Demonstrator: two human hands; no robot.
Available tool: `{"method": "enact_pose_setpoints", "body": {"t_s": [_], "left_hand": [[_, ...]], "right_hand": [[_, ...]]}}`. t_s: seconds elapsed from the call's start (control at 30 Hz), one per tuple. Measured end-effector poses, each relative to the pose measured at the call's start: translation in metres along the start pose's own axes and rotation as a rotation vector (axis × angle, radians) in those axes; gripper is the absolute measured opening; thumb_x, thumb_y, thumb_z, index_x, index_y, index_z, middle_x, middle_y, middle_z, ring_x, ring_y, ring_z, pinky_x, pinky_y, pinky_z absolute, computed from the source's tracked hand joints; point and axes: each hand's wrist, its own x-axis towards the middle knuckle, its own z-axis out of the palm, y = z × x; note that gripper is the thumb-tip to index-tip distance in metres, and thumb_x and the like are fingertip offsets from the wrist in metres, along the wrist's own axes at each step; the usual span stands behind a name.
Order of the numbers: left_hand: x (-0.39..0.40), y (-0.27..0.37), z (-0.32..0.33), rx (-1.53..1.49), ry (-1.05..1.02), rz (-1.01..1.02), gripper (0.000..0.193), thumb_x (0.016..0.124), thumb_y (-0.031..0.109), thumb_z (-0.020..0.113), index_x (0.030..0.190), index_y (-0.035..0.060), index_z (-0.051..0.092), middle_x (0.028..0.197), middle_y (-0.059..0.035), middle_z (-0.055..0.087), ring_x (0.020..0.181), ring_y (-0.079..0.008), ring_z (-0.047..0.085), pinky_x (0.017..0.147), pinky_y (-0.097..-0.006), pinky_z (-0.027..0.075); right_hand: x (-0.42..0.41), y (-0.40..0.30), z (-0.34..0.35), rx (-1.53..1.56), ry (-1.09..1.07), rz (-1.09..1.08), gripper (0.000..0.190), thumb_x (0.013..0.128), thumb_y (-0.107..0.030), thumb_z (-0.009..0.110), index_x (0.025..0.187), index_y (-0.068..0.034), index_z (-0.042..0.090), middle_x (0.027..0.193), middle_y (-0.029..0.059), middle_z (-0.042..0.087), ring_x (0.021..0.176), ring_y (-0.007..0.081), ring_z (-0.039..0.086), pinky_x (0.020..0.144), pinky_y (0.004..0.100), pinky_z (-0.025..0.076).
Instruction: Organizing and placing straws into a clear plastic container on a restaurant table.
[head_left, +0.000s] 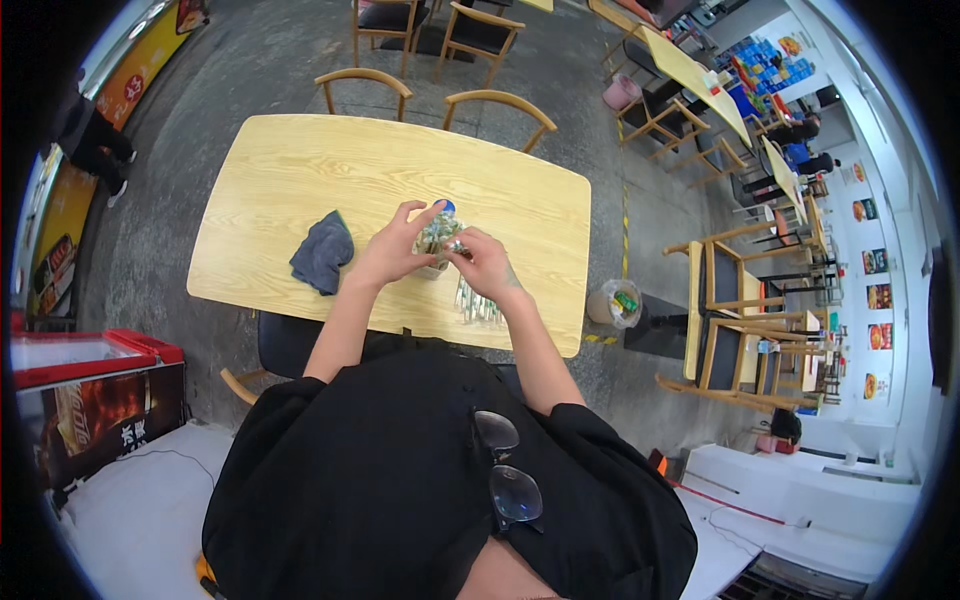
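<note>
A small clear container (429, 273) stands on the light wood-grain table, packed with slim wrapped sticks (435, 234) in clear and green wrappers. My left hand (394, 246) spans it from the left, thumb low at the near side and fingers reaching over the far side. Just behind its top shows a round blue thing (445, 205), partly covered by fingers. My right hand (486, 262) pinches a few wrapped sticks (455, 246) at the container's right edge. More wrapped sticks (476, 306) lie on the tabletop beside my right wrist, partly hidden by it.
A crumpled grey cloth (324, 251) lies on the table (300, 161) to my left. Wooden chairs (501, 105) stand along its far side. A lined waste bin (614, 304) is on the floor at right. A person (94, 139) stands far left.
</note>
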Motion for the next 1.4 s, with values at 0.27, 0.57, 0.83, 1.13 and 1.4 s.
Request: {"method": "enact_pose_setpoints", "body": {"t_s": [0.27, 0.57, 0.83, 1.13, 1.4], "left_hand": [[0.018, -0.039, 0.029, -0.132, 0.001, -0.001, 0.062, 0.081, 0.006, 0.078, 0.14, 0.0179, 0.063, 0.129, -0.0139, 0.059, 0.106, -0.0327, 0.066, 0.09, -0.0405, 0.056], [0.018, -0.038, 0.034, -0.262, 0.045, 0.001, 0.056, 0.083, 0.001, 0.073, 0.137, 0.0108, 0.064, 0.122, -0.0132, 0.061, 0.095, -0.0245, 0.068, 0.082, -0.0343, 0.058], [0.011, -0.053, 0.038, -0.534, 0.079, -0.161, 0.047, 0.093, 0.004, 0.066, 0.14, 0.0058, 0.059, 0.127, -0.0132, 0.063, 0.089, -0.0201, 0.074, 0.079, -0.0317, 0.06], [0.005, -0.066, 0.026, -0.271, 0.293, -0.248, 0.024, 0.095, 0.022, 0.069, 0.103, -0.0006, 0.071, 0.084, -0.0126, 0.072, 0.07, -0.0215, 0.07, 0.068, -0.0358, 0.056], [-0.01, -0.041, 0.013, -1.179, 0.216, -0.336, 0.035, 0.1, 0.019, 0.063, 0.07, 0.0017, 0.059, 0.068, -0.0093, 0.063, 0.07, -0.0226, 0.071, 0.064, -0.0352, 0.057]], "right_hand": [[0.002, 0.039, 0.043, -0.223, -0.043, -0.029, 0.014, 0.089, -0.017, 0.074, 0.094, -0.004, 0.07, 0.094, 0.0171, 0.067, 0.084, 0.0395, 0.067, 0.074, 0.0473, 0.054], [-0.006, 0.047, 0.071, -0.211, 0.137, -0.007, 0.019, 0.088, -0.014, 0.075, 0.1, -0.001, 0.068, 0.096, 0.0213, 0.067, 0.085, 0.0427, 0.067, 0.074, 0.0499, 0.054], [-0.025, 0.026, 0.059, -0.131, 0.332, 0.037, 0.027, 0.09, -0.017, 0.077, 0.111, -0.002, 0.069, 0.089, 0.0188, 0.073, 0.074, 0.0318, 0.073, 0.067, 0.0413, 0.058], [-0.108, 0.135, 0.049, -0.333, 0.409, 0.495, 0.027, 0.092, -0.025, 0.071, 0.107, -0.002, 0.071, 0.097, 0.0171, 0.073, 0.085, 0.03, 0.072, 0.075, 0.0412, 0.057], [-0.152, 0.171, 0.06, -0.369, 0.014, 0.949, 0.059, 0.09, -0.033, 0.072, 0.13, 0.004, 0.05, 0.131, 0.0295, 0.053, 0.118, 0.0479, 0.061, 0.099, 0.0527, 0.053]]}}
